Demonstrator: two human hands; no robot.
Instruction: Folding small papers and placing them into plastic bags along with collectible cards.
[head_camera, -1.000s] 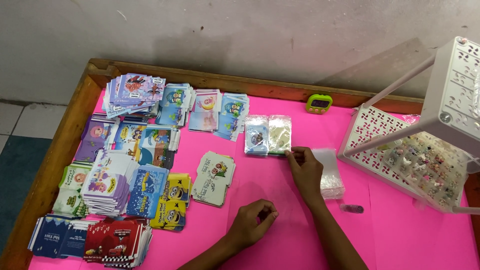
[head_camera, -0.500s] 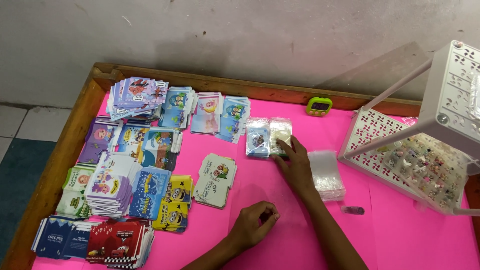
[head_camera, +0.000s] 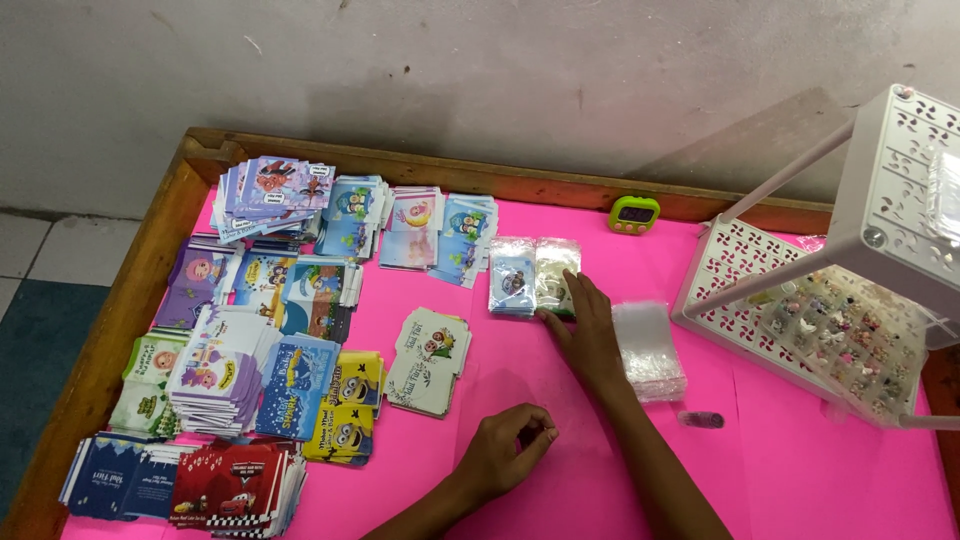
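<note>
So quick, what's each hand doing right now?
Left hand: curled loosely shut on the pink table; whether it holds anything cannot be told.
Right hand: open, flat, touching a clear packet.

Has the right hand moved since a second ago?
Yes. The right hand slid left, away from the stack of clear bags, and now rests on the filled packets beside it.

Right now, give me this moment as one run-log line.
left hand: fingers curled, on pink tabletop | right hand: flat, touching packed clear bags | stack of empty clear bags: beside right hand
</note>
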